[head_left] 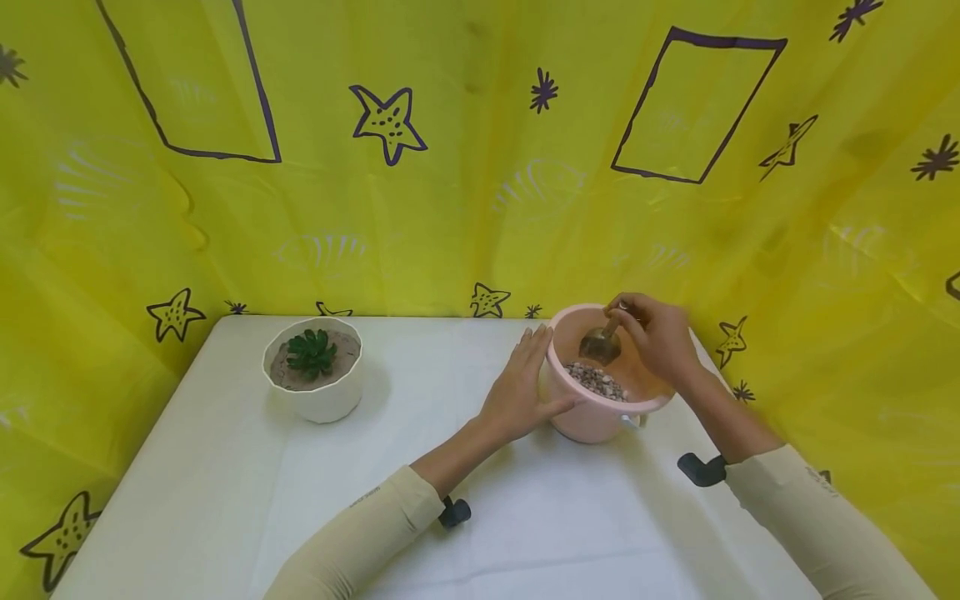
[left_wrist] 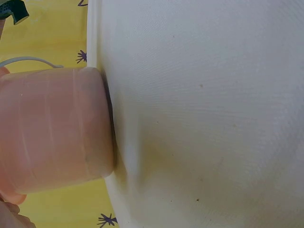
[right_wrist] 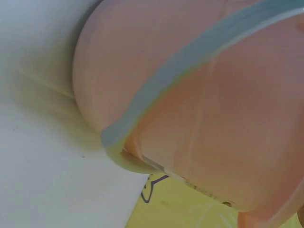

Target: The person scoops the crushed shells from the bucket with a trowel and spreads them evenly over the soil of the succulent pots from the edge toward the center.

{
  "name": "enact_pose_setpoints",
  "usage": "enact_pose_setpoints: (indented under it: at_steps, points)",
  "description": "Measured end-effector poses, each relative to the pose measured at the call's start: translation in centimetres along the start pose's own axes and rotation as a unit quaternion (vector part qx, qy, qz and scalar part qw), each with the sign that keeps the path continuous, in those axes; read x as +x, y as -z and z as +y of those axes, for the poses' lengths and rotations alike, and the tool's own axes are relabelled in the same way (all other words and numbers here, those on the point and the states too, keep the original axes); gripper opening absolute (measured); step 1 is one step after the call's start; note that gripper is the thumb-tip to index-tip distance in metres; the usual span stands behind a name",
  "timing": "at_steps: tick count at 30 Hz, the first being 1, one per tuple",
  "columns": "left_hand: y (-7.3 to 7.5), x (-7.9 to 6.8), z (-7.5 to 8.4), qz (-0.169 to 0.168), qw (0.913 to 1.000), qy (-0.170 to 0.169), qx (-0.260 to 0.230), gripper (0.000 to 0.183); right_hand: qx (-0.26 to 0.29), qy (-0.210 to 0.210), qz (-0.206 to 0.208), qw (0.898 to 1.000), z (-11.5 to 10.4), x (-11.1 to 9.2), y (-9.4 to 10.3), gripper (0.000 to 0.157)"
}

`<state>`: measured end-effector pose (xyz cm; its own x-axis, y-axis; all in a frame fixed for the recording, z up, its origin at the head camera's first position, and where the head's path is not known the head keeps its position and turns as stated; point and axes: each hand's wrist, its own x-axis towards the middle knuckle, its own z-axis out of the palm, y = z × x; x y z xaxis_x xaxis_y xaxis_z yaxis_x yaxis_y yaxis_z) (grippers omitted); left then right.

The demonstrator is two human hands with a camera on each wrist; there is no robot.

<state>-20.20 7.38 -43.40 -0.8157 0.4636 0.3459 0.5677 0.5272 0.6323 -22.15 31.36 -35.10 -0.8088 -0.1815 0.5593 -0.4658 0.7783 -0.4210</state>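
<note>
A pink bucket (head_left: 588, 425) with small mixed pebbles (head_left: 596, 379) inside stands at the right of the table; its grey handle (right_wrist: 180, 64) hangs down the side. My left hand (head_left: 517, 392) rests against the bucket's left rim, fingers straight, thumb spread along the front. In the right hand (head_left: 656, 333) is a brownish metal spoon (head_left: 600, 344), pinched by its handle. The spoon's bowl points down inside the bucket, above the pebbles. The left wrist view shows mostly the bucket's side wall (left_wrist: 57, 128).
A white pot (head_left: 322, 404) of greyish soil with a green succulent (head_left: 311, 353) stands at the table's back left. White cloth covers the table (head_left: 420, 467). Behind and beside it hangs a yellow curtain (head_left: 442, 208) with drawn starfish.
</note>
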Motion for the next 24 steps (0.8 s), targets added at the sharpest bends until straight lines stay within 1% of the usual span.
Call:
enact_pose_setpoints:
  at_steps: [3,5,8,11,14,16,18,21,24]
  points:
    - [0.0,0.0,0.0,0.001,1.0000,0.000,-0.004,0.110,0.012,0.034,-0.010,0.999,0.4,-0.3,-0.5,0.009]
    - [0.0,0.0,0.0,-0.001,1.0000,0.001,-0.003,0.110,0.020,0.045,-0.023,0.998,0.5,-0.5,-0.8,0.013]
    - [0.0,0.0,0.0,-0.004,1.0000,0.000,0.000,0.110,0.026,0.049,-0.041,0.998,0.8,-0.6,-0.9,0.018]
    - [0.0,0.0,0.0,-0.003,1.0000,-0.001,-0.002,0.110,0.022,0.041,-0.051,0.998,1.1,-0.6,-0.8,0.016]
    - [0.0,-0.1,0.1,-0.001,1.0000,0.001,-0.006,0.110,0.008,0.009,-0.053,0.999,1.7,-0.5,-0.7,0.012]
    - [0.0,-0.1,0.1,-0.002,1.0000,0.002,-0.007,0.110,-0.001,-0.027,-0.053,0.998,1.9,-0.5,-0.5,0.011]
    - [0.0,-0.1,0.2,-0.001,1.0000,0.001,-0.005,0.109,0.001,-0.066,-0.053,0.996,2.1,-0.6,-0.4,0.013]
    - [0.0,-0.1,0.1,0.001,1.0000,-0.003,-0.005,0.109,0.020,-0.109,-0.051,0.992,2.1,-0.7,-0.2,0.017]
    - [0.1,-0.1,0.1,0.006,0.9999,-0.007,-0.009,0.109,0.049,-0.124,-0.044,0.990,1.9,-0.6,-0.2,0.020]
